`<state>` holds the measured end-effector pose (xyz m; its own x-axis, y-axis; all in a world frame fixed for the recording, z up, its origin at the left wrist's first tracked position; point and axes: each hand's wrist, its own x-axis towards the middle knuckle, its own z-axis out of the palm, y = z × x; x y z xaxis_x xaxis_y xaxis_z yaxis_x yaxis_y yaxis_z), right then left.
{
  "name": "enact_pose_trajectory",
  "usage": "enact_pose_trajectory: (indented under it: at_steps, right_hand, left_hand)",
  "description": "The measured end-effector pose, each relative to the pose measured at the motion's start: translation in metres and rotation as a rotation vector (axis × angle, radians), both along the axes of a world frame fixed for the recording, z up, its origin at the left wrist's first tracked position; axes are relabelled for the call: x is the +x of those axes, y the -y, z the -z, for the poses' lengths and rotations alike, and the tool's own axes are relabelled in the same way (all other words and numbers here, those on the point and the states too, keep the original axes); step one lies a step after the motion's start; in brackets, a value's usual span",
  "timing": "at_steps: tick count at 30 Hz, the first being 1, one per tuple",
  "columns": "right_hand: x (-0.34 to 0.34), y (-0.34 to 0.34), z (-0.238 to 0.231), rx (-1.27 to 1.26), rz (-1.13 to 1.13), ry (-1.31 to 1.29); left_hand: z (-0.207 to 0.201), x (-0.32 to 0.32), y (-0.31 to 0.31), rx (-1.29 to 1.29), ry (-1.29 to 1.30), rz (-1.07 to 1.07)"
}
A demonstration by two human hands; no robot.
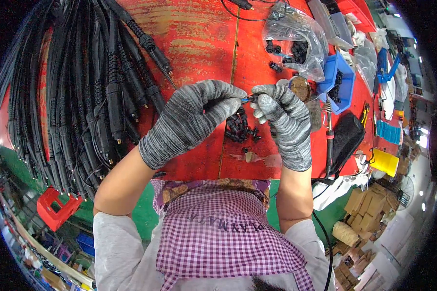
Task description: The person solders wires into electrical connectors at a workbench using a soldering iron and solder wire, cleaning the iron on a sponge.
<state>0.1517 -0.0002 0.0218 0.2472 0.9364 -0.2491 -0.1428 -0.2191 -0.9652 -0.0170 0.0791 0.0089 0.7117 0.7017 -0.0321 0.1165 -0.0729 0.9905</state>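
Observation:
Both my hands wear grey knitted gloves and meet over the red worktable (199, 160). My left hand (189, 116) pinches a thin blue wire (244, 100) between thumb and fingertips. In the closed fingertips of my right hand (289, 119) is a small dark connector piece (252, 98), right at the wire's end; its exact shape is mostly hidden. Just below the fingertips lies a loose pile of small black plastic connectors (235, 127). To the left of my left hand, a thick bundle of black cables with ribbed sleeves (114, 97) hangs over the table.
A clear plastic bag (308, 36) of black parts lies far right, beside a blue bin (342, 92) holding small dark pieces. Right of my right hand are a soldering iron (329, 140) and a black pouch-like object (347, 140). A round brown tin (301, 87) stands behind that hand.

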Motion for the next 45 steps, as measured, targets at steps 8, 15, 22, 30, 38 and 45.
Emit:
enact_pose_trajectory:
  at_steps: [8,15,22,30,38,45]
  right_hand:
    - [0.004,0.002,-0.004,0.067,-0.070,0.114]
    - [0.003,0.002,-0.011,0.095,-0.113,0.182]
    - [0.003,0.004,-0.016,0.110,-0.132,0.225]
    - [0.002,0.003,-0.017,0.056,-0.077,0.267]
    - [0.002,0.002,-0.018,0.066,-0.079,0.238]
    - [0.002,0.003,-0.020,0.061,-0.097,0.286]
  left_hand:
    - [-0.011,-0.002,0.000,-0.212,0.008,0.020]
    - [-0.010,-0.001,0.001,-0.047,-0.026,0.012]
    - [-0.016,-0.002,0.000,-0.120,-0.046,0.042]
    - [-0.021,0.003,-0.001,-0.129,-0.058,0.012]
    - [-0.021,0.002,-0.002,-0.111,-0.070,0.017]
    - [-0.025,0.002,-0.004,-0.079,-0.065,0.047]
